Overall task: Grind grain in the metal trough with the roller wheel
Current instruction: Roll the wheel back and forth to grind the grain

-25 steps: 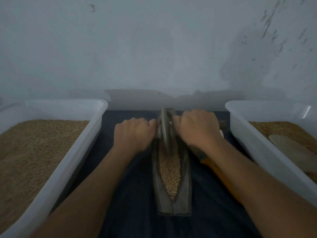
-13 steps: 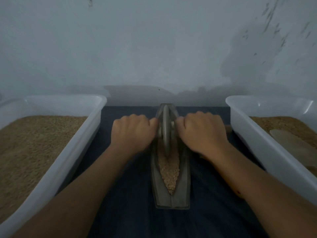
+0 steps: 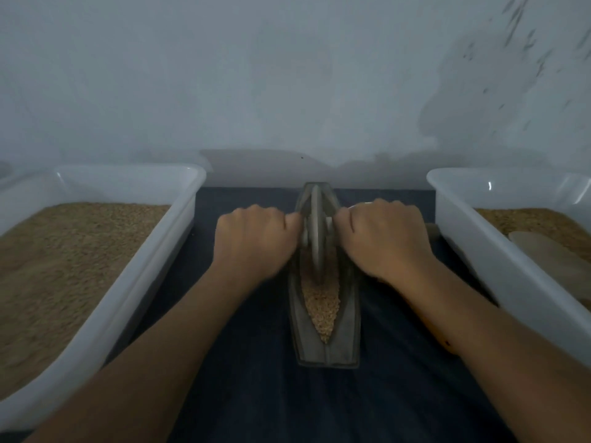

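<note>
fingers of left hand [image 3: 256, 241] & right hand [image 3: 385, 238] curled round axle of thin metal roller wheel [image 3: 315, 231], boat-shaped trough [image 3: 348, 330], coarse tan grain [image 3: 321, 306].

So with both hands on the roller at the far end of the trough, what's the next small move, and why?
Probably roll the wheel back toward the person. It sits near the far end of the metal trough, gripped by the left hand and right hand, while the grain lies in the near half.

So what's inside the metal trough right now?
Grain fills the near half of the metal trough, with the roller wheel standing in it. The wheel and hands hide the far part.
</note>
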### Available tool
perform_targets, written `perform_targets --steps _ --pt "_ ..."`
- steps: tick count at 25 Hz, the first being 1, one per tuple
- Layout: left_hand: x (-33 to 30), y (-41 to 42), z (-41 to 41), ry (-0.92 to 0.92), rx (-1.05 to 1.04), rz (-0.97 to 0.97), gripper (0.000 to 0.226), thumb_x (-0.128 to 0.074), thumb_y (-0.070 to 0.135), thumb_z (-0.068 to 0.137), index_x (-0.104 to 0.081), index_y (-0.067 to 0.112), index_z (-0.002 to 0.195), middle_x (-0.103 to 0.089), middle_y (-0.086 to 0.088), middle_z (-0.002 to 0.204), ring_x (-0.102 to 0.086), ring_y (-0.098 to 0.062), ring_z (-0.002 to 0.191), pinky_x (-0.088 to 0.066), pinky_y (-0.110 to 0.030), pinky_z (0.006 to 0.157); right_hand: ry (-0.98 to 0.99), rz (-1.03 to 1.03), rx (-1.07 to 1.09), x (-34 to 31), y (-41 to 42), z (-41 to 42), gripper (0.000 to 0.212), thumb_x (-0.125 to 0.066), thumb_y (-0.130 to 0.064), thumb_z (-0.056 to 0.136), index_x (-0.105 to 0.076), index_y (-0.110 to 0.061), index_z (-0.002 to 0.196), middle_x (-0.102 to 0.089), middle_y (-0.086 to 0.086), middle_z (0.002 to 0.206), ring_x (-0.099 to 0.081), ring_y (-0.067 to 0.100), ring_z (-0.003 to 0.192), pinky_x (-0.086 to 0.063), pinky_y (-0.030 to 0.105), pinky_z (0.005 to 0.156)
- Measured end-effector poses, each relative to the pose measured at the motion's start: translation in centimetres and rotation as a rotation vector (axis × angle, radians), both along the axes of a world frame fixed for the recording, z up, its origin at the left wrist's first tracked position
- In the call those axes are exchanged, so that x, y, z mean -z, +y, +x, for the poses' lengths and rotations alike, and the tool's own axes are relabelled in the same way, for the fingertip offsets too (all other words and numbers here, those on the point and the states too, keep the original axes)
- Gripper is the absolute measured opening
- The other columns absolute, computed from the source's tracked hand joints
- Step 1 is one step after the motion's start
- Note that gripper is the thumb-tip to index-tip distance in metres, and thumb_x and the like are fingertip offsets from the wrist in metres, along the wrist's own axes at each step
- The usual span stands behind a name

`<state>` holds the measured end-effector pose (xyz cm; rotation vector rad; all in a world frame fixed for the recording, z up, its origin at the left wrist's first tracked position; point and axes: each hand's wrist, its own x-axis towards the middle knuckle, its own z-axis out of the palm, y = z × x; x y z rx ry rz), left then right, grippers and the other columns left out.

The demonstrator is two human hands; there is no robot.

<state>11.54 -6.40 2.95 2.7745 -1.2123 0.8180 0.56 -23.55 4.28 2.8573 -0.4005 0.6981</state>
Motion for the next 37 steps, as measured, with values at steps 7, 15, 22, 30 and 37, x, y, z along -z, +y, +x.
perform_targets --steps 7,15,22,30,37 --pt "1.9 3.6 -3.4 0.035 0.069 -0.237 0.031 -0.027 0.035 0.103 -0.038 0.028 0.075 -0.040 0.009 0.060 -0.036 -0.014 0.051 -0.026 -0.036 0.059 -0.116 -0.019 -0.078 0.7 2.4 -3.7 0.052 -0.012 -0.044 0.104 -0.049 -0.024 0.073 -0.046 -0.007 0.060 -0.043 0.014 0.051 -0.039 0.035 0.055" --pt "-2.1 -2.8 4.2 0.207 -0.104 0.140 0.056 -0.015 0.046 0.095 -0.056 0.019 0.122 -0.063 -0.016 0.116 -0.063 -0.041 0.109 -0.035 -0.043 0.074 0.271 0.023 -0.002 -1.5 -3.6 5.5 0.045 -0.009 -0.039 0.102 -0.048 -0.019 0.096 -0.046 0.005 0.080 -0.046 0.025 0.073 -0.031 0.036 0.059" --pt "0.1 0.5 0.4 -0.041 0.070 0.062 0.022 -0.050 0.022 0.099 -0.036 0.018 0.082 -0.052 -0.004 0.072 -0.050 -0.027 0.060 -0.033 -0.033 0.052 0.078 -0.005 0.015 -0.4 -0.6 0.9 0.052 -0.002 -0.045 0.096 -0.043 -0.023 0.073 -0.039 -0.005 0.067 -0.043 0.020 0.064 -0.025 0.033 0.058" --pt "1.6 2.8 -2.9 0.098 -0.007 -0.278 0.047 -0.023 0.044 0.100 -0.046 0.026 0.064 -0.046 0.006 0.053 -0.044 -0.014 0.045 -0.041 -0.031 0.050 0.018 0.052 -0.077 -0.9 2.1 -3.2 0.045 -0.016 -0.044 0.106 -0.047 -0.024 0.079 -0.051 -0.008 0.077 -0.049 0.017 0.075 -0.045 0.040 0.077" --pt "2.3 1.5 -2.6 0.087 -0.131 -0.518 0.059 -0.035 0.049 0.097 -0.039 0.023 0.044 -0.033 0.011 0.040 -0.034 -0.010 0.036 -0.022 -0.020 0.051 -0.363 0.047 -0.049 -1.2 1.0 -8.3 0.019 -0.045 -0.035 0.100 -0.046 -0.025 0.084 -0.045 -0.008 0.083 -0.040 0.016 0.080 -0.038 0.037 0.069"
